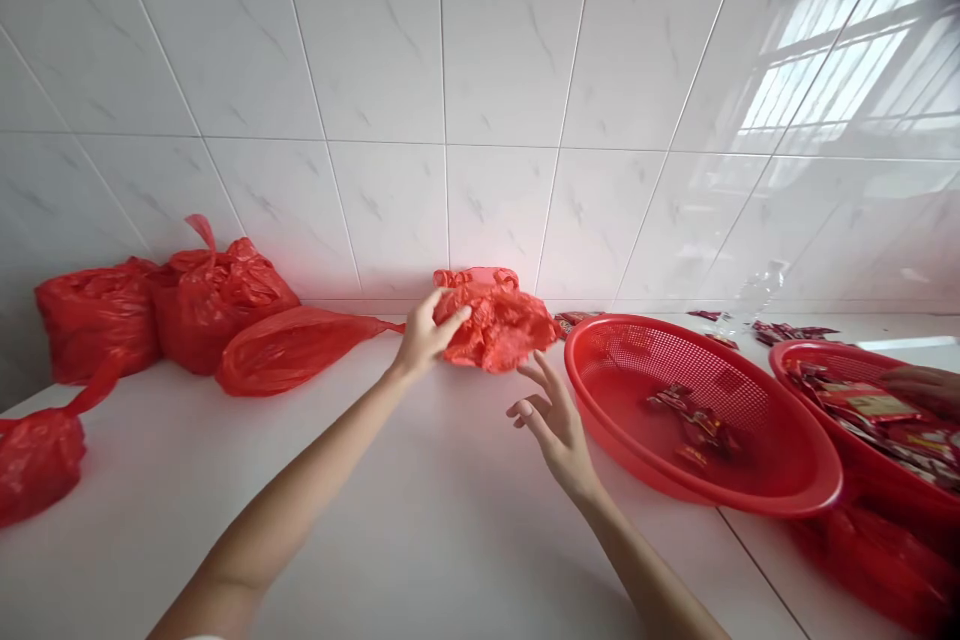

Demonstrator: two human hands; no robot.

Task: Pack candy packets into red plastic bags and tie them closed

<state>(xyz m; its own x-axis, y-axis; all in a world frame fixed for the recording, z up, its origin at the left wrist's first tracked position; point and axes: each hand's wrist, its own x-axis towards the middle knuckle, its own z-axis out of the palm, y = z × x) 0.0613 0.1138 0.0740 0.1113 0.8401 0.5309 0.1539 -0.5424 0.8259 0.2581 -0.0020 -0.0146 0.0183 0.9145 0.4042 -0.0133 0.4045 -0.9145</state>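
My left hand (430, 332) grips the left side of a crumpled red plastic bag (499, 330) near the tiled wall. My right hand (553, 420) is just below the bag's right edge, fingers apart and curved, with nothing in it. Close by on the right stands a red plastic basket (701, 495) with perforated sides, holding several small red wrapped packets (697, 425). What the crumpled bag contains, if anything, cannot be seen.
Two full red bags (217, 305) stand at the back left, with a flatter red bag (300, 350) beside them and a knotted one (37, 460) nearer. At the right, another person's hand (926, 385) is over a second red basket (806, 352). A clear bottle (761, 292) is behind.
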